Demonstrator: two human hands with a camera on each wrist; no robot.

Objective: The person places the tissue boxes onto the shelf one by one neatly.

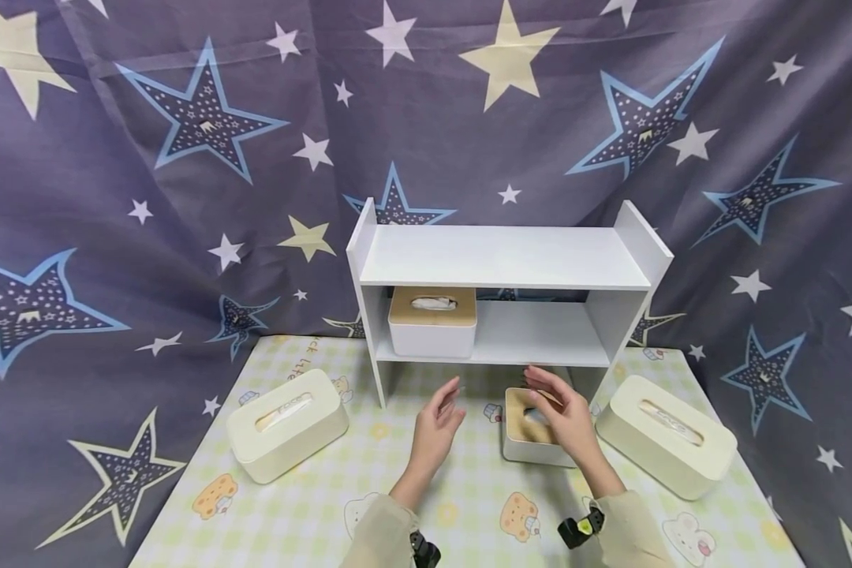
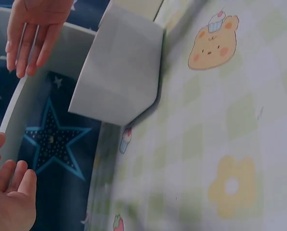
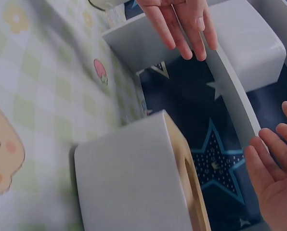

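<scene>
Holding nothing in the open left hand [image 1: 433, 432] or open right hand [image 1: 568, 418], and nearest with the right, just above, to the small wood-topped box [image 1: 528, 449] on the surface [image 1: 472, 473], off to the right of the left hand, by the white shelf [image 1: 504, 256].

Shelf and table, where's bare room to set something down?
Bare: the shelf's top board; its middle board, right of the shelved box; tablecloth between the left cream box and left hand. Crowded: table right, where right hand, low box and right cream box cluster.
</scene>
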